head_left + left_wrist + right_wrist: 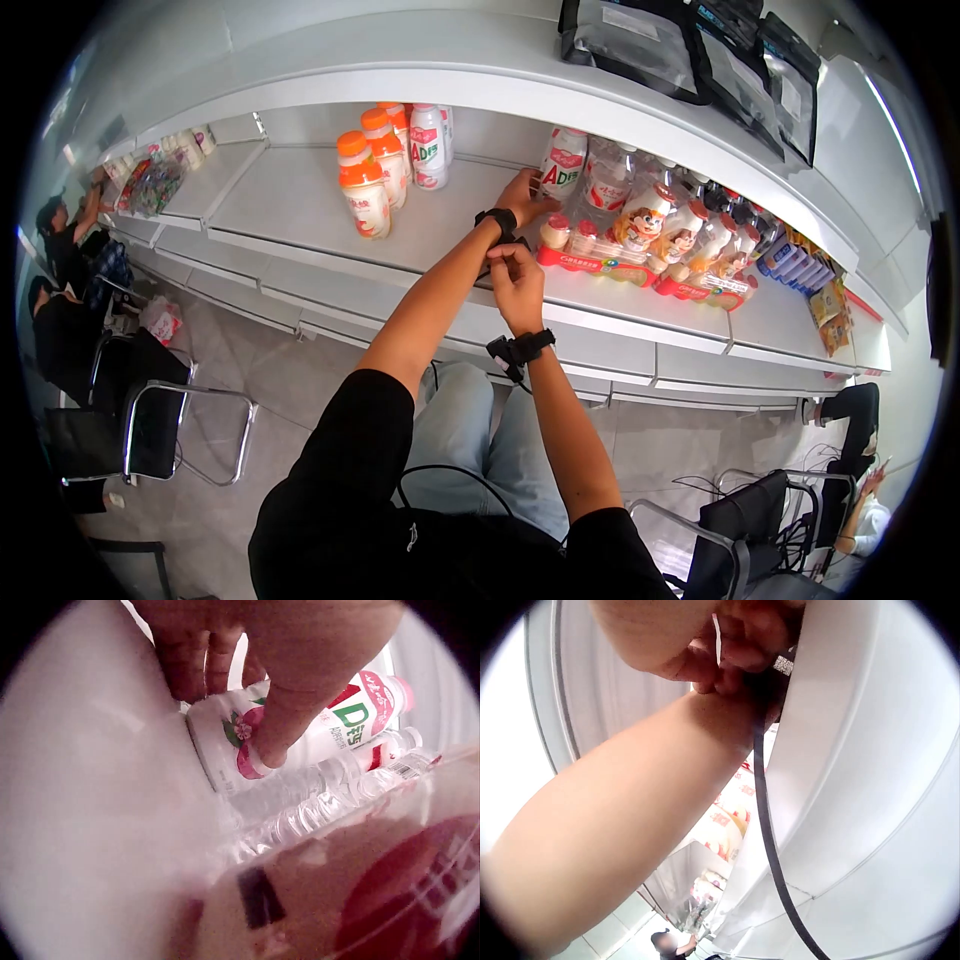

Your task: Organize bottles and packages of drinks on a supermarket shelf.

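My left hand reaches onto the shelf and holds a white AD calcium milk bottle with a pink cap. In the left wrist view its thumb presses the printed side of the bottle, with the other fingers round the far side. Clear plastic bottles stand right beside it. My right hand is below the left, fingers curled at the black device on the left wrist. In the right wrist view the curled right hand overlaps the left forearm, and a black cable hangs from there.
Orange-capped bottles and another AD milk bottle stand left on the shelf. Shrink-wrapped small bottles sit at the front right. Overhead is a shelf with black pouches. Chairs and people are behind.
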